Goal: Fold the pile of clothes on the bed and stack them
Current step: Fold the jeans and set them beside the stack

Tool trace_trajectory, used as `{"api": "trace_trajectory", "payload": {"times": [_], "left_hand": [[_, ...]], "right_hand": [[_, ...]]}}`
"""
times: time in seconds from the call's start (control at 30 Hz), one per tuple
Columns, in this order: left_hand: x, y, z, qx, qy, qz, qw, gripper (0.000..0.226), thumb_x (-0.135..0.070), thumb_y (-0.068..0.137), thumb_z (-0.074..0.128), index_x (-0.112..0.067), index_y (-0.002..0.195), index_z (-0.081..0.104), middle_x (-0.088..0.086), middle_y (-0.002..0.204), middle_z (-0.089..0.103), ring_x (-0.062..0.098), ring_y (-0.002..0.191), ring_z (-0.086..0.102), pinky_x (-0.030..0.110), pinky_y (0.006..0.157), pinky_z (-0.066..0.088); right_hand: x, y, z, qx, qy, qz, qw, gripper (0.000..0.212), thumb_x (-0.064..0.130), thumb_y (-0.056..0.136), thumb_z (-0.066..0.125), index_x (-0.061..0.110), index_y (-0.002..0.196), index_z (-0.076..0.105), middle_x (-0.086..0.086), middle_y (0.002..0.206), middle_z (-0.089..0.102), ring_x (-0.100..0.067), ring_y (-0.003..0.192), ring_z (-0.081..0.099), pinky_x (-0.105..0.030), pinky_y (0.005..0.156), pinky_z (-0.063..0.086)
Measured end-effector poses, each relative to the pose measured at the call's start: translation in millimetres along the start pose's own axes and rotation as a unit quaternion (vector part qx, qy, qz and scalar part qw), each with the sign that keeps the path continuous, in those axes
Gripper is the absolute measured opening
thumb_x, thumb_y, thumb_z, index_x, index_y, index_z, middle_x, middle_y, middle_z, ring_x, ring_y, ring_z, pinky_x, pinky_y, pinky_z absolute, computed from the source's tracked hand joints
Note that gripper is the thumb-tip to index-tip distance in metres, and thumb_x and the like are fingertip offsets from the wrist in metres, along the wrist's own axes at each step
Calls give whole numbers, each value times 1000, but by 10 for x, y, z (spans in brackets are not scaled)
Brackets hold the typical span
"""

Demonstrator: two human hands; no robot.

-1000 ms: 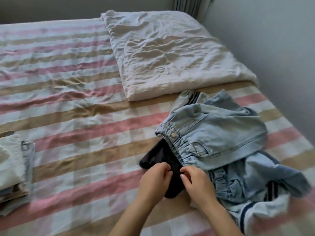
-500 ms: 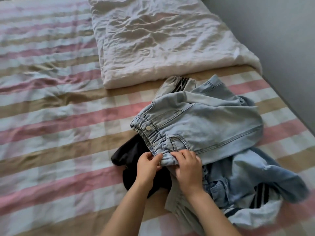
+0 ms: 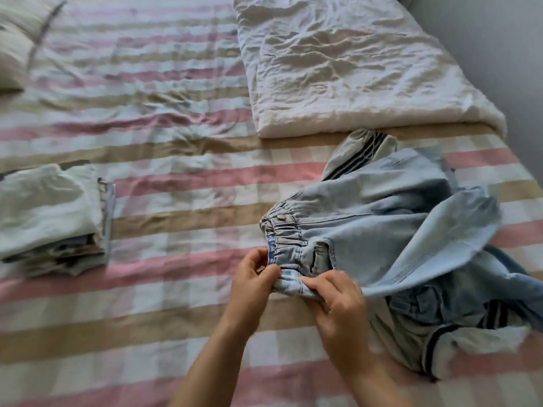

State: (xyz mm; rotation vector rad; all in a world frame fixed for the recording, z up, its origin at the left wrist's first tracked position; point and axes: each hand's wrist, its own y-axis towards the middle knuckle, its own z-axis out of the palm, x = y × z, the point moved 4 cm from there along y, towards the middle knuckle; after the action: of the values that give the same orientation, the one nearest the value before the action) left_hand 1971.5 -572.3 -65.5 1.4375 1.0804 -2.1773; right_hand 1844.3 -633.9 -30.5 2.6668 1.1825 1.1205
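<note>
Now I'm pinching the crinkly elastic waistband of pale denim jeans [image 3: 367, 218], left hand [image 3: 252, 277] and right hand [image 3: 338, 304] both gripping it, jeans lying on one rumpled pile [image 3: 470, 333] by the striped bed's [image 3: 176, 318] right edge, one folded stack [image 3: 50, 212] sitting at the left edge.

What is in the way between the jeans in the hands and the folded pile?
Nothing that shows. The left hand and right hand both pinch the jeans at the waistband, and only bare striped sheet lies between the jeans and the folded stack on the left.
</note>
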Motion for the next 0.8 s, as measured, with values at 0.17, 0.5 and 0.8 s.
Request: {"api": "trace_trajectory", "payload": {"times": [0.17,0.5,0.8], "left_hand": [[-108,-525,-913,-25,35,38,998,26,-7,64,49,-9,88,60,2,78,66,16,74,59,28,67,50],[-22,-1360,-2854,-96,57,61,992,27,-4,70,49,-11,93,60,-3,82,68,11,76,61,23,67,52],[791,-1708,-4103,-223,74,-46,971,34,16,83,44,-7,103,58,6,88,64,13,75,59,17,64,52]], "right_hand": [[821,-448,395,27,52,-12,998,17,26,82,61,12,86,71,0,77,60,-21,70,59,-37,59,50],[2229,-1249,1515,93,104,-42,989,23,26,86,54,12,89,73,0,77,64,-20,68,61,-29,54,50],[2716,-1960,2618,252,44,-79,963,24,11,60,85,17,80,74,2,64,62,-20,54,60,-19,35,41]]}}
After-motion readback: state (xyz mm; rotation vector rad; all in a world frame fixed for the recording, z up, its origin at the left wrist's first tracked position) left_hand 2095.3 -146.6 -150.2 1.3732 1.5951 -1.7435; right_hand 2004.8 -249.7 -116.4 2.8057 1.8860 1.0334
